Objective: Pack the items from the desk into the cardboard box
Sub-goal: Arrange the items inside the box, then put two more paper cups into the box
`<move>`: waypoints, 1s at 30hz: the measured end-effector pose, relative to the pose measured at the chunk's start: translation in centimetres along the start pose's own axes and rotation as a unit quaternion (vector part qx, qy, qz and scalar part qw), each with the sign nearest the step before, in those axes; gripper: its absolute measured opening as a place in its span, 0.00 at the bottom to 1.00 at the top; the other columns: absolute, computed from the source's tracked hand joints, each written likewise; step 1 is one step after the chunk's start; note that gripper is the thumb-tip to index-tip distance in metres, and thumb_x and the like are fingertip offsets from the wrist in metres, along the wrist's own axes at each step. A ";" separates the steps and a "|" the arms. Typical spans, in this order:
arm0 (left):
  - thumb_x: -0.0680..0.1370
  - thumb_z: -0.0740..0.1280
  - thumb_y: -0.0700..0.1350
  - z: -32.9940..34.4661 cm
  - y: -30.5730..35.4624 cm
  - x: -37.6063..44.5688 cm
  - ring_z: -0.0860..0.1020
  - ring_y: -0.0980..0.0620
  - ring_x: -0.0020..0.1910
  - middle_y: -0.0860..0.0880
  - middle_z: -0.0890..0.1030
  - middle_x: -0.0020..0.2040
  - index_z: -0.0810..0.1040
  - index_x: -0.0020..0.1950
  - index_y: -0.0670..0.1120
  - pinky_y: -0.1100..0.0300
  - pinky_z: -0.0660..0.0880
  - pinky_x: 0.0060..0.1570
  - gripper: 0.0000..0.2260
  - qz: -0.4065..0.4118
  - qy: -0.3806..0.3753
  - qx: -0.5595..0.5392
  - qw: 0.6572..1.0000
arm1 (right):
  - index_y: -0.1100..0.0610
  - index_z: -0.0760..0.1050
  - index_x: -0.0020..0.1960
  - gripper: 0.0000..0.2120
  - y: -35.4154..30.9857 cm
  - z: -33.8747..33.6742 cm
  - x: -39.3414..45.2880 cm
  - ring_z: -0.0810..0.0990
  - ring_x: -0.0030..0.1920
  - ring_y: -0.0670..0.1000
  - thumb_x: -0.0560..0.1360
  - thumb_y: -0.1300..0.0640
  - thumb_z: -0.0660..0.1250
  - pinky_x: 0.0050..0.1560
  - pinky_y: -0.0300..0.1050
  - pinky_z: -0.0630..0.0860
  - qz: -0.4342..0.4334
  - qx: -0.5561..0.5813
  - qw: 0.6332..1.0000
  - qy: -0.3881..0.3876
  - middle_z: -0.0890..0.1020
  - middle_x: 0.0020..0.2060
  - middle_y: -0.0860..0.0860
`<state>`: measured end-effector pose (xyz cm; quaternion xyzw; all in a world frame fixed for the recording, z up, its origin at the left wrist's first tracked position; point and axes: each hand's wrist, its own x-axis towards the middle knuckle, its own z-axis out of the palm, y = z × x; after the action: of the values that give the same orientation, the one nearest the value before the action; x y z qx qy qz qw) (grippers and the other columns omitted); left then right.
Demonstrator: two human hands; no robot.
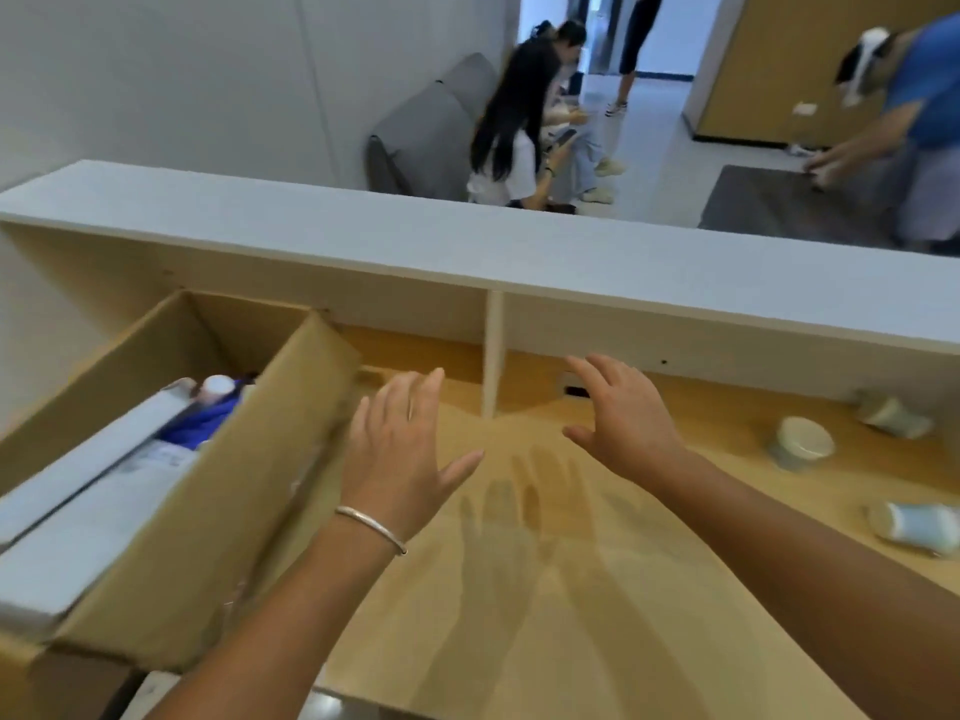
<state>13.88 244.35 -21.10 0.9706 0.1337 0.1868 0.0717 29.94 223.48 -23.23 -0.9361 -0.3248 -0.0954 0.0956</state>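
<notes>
The open cardboard box (208, 511) stands at the left end of the wooden desk (571, 589). Inside lie a long white package (88, 491), something blue (202, 423) and a white cap (218, 384). Three pale paper cups lie on the desk at the right: one (802, 441) shows its mouth, one (893, 415) sits farther back, one (914, 527) is nearer. My left hand (400, 449), with a bracelet at the wrist, hovers open just right of the box flap. My right hand (623, 413) hovers open mid-desk, left of the cups.
A white shelf top (467, 236) with an upright divider (491, 350) runs across the back of the desk. Beyond it, people sit on a grey sofa (431, 127), and a person in blue bends over a dark mat (779, 205) at the right.
</notes>
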 end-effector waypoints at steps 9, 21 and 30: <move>0.70 0.63 0.68 13.8 24.3 4.0 0.68 0.46 0.67 0.46 0.68 0.70 0.58 0.75 0.48 0.51 0.66 0.66 0.40 0.107 -0.097 -0.043 0.989 | 0.50 0.58 0.75 0.38 25.8 -0.1 -11.8 0.61 0.73 0.56 0.70 0.43 0.71 0.71 0.55 0.57 0.123 -0.047 0.989 -0.067 0.64 0.73 0.55; 0.68 0.73 0.60 27.7 43.5 9.0 0.56 0.42 0.74 0.43 0.53 0.77 0.50 0.77 0.53 0.48 0.66 0.66 0.45 0.096 -0.234 -0.106 0.962 | 0.50 0.57 0.75 0.43 45.0 0.2 -21.9 0.60 0.72 0.58 0.67 0.42 0.74 0.72 0.57 0.57 0.206 -0.029 0.970 -0.130 0.62 0.74 0.55; 0.67 0.74 0.58 31.4 45.2 12.8 0.67 0.42 0.67 0.48 0.64 0.72 0.56 0.76 0.55 0.49 0.72 0.59 0.42 0.065 -0.262 -0.106 0.957 | 0.51 0.58 0.75 0.41 46.3 2.7 -20.6 0.59 0.74 0.54 0.68 0.44 0.74 0.73 0.55 0.54 0.148 0.025 0.968 -0.200 0.64 0.73 0.53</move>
<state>47.84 202.14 -37.07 0.9789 0.0259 -0.0572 0.1943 43.39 176.36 -36.23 -0.9711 -0.1973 0.1170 0.0655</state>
